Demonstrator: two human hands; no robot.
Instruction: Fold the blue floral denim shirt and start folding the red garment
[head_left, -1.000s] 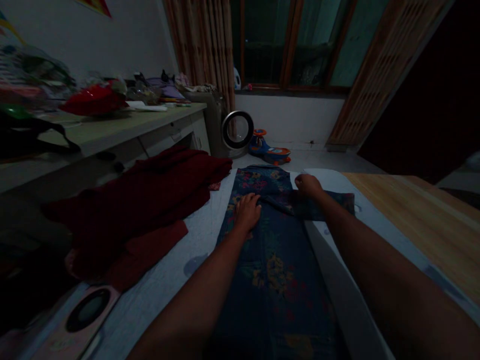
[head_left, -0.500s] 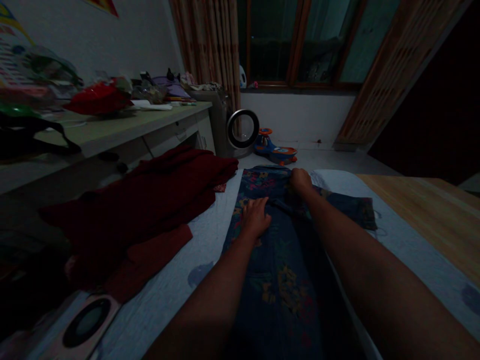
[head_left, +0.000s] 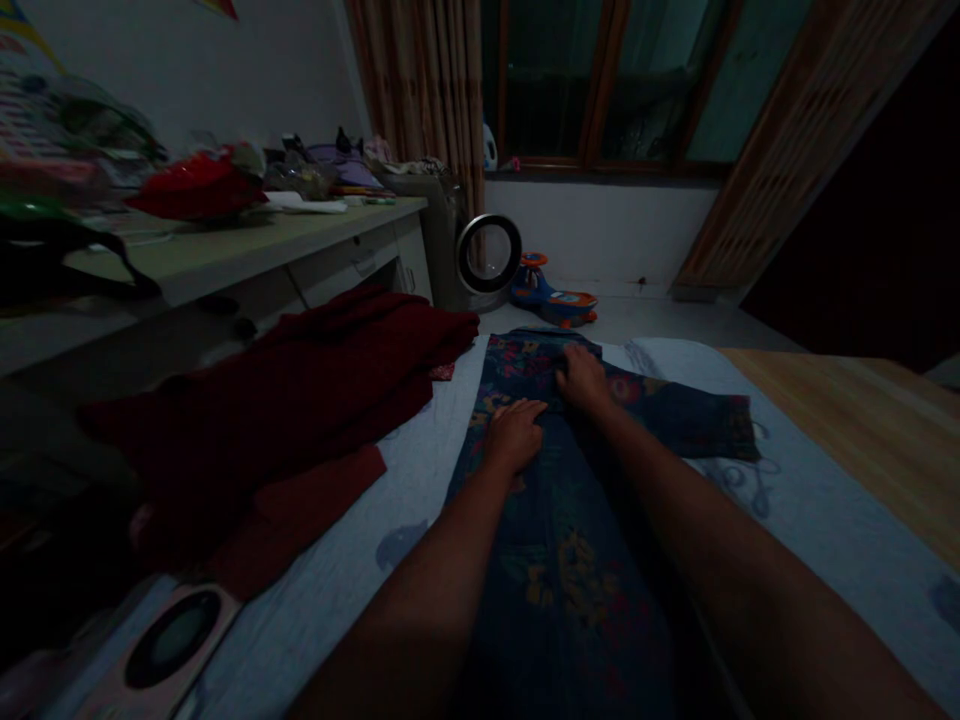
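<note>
A dark blue flowered garment (head_left: 562, 520) lies lengthwise on a pale grey sheet (head_left: 352, 540), with one sleeve (head_left: 690, 420) sticking out to the right. My left hand (head_left: 514, 432) rests flat on the cloth near its far end, fingers apart. My right hand (head_left: 581, 378) sits just beyond it at the base of the sleeve, fingers curled on a fold of the fabric. The light is dim, so I cannot tell how firmly it pinches.
A dark red garment (head_left: 300, 390) is heaped on the left. A pink device with a round dark window (head_left: 169, 640) lies at the near left. A cluttered desk (head_left: 225, 245) stands left; a ring fan (head_left: 489, 255) and toy car (head_left: 553, 295) sit on the floor. A wooden board (head_left: 862, 430) shows on the right.
My right hand has slid left from the sleeve towards the garment's middle, close to my left hand. The sleeve now lies more spread to the right. My left hand has barely moved.
</note>
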